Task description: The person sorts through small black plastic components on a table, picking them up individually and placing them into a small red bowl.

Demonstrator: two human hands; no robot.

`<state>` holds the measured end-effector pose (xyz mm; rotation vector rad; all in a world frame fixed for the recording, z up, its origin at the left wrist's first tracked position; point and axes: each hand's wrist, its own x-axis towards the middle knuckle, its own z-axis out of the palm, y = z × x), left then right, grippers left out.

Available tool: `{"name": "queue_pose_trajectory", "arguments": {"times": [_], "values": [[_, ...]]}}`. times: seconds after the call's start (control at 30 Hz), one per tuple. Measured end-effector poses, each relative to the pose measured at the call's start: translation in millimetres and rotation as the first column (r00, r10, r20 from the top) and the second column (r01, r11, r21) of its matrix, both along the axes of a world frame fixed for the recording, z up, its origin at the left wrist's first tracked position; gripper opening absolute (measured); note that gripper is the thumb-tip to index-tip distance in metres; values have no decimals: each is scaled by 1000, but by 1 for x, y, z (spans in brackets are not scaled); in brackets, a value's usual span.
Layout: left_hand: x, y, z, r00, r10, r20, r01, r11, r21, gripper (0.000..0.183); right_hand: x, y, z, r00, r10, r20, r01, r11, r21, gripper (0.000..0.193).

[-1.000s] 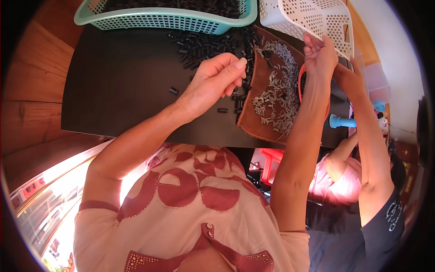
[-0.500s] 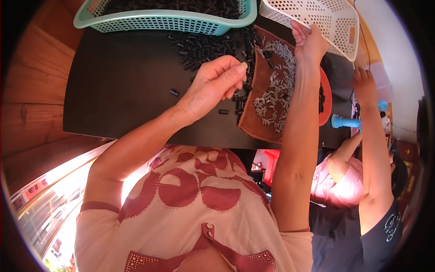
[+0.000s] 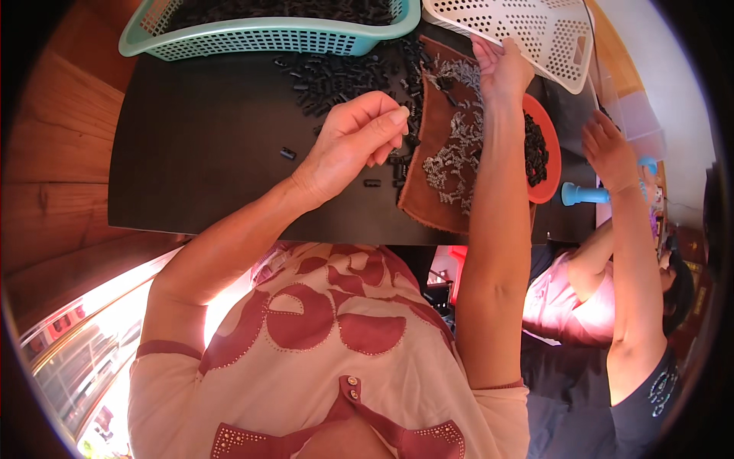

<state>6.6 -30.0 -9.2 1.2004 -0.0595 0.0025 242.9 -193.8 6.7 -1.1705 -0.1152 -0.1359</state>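
Observation:
My left hand (image 3: 355, 138) is closed over the dark table, thumb pressed against the curled fingers. What it pinches, if anything, is hidden. Just beyond it lies a loose heap of small black tube-like pieces (image 3: 336, 84). My right hand (image 3: 505, 73) reaches to the far right and grips the near rim of a white perforated basket (image 3: 554, 38). Under my right forearm, a brown cloth (image 3: 424, 200) carries many tiny grey metal-looking pieces (image 3: 451, 164). A red bowl (image 3: 552, 172) of black pieces stands right of that forearm.
A teal basket (image 3: 264, 34) full of black pieces stands at the far edge of the dark table (image 3: 191, 145). On the right, a co-worker's arm (image 3: 612, 157) reaches over the table near a blue cylindrical object (image 3: 585, 194). A clear plastic box (image 3: 641, 122) stands farther back.
The view has shifted slightly. My right forearm is a little farther left, showing more of the red bowl. The co-worker's hand has moved slightly. My left hand keeps its closed pose.

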Motion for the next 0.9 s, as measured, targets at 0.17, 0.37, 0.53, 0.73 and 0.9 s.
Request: {"name": "queue_pose_trajectory", "arguments": {"times": [0.17, 0.37, 0.53, 0.73, 0.9], "values": [[-2, 0, 1, 1000, 10, 4, -10, 1000, 5, 24, -8, 7, 6, 997, 70, -38, -69, 997, 24, 27], [-4, 0, 0, 1000, 12, 0, -12, 1000, -9, 24, -6, 9, 9, 997, 67, -49, -67, 998, -1, 27], [-3, -1, 0, 1000, 2, 7, -2, 1000, 4, 23, 9, 1, 12, 997, 54, -61, -59, 996, -72, 30], [-2, 0, -2, 1000, -24, 20, 24, 999, 21, 24, 16, -5, 26, 973, 118, -197, -159, 965, -208, 31], [-4, -2, -2, 999, -33, 20, 30, 992, 122, 24, 6, -5, 20, 983, 92, -157, -117, 980, -158, 37]]}}
